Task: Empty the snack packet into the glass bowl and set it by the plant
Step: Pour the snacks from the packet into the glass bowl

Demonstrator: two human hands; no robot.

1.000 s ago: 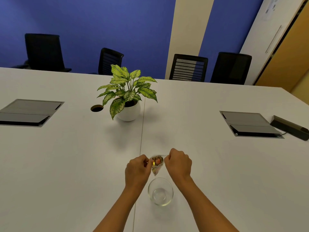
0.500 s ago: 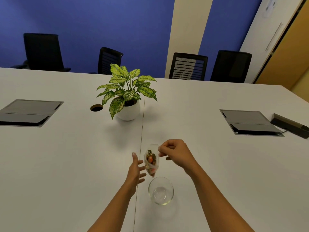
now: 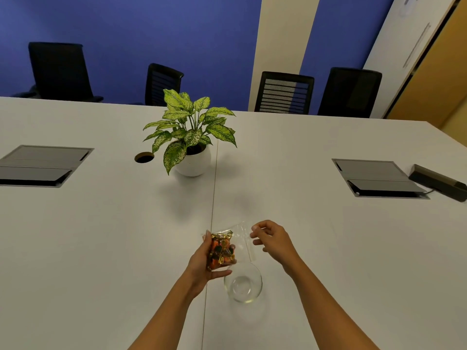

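Observation:
A clear snack packet (image 3: 225, 248) full of orange and gold wrapped pieces lies on its side in my left hand (image 3: 202, 261), which cups it from below and the left. My right hand (image 3: 271, 242) pinches the packet's clear open end at its right. An empty glass bowl (image 3: 243, 286) stands on the white table just below and right of the packet. The plant (image 3: 189, 130), green with speckled leaves in a round white pot, stands farther back near the table's middle seam.
Grey flip-lid cable boxes are set into the table at the left (image 3: 40, 165) and right (image 3: 376, 178). A dark device (image 3: 439, 181) lies at the far right edge. A round cable hole (image 3: 144, 157) sits left of the pot. Black chairs line the far side.
My left hand let go, then took the packet's filled end from below. The packet turned from hanging upright to lying sideways above the bowl, with my right hand still on its top.

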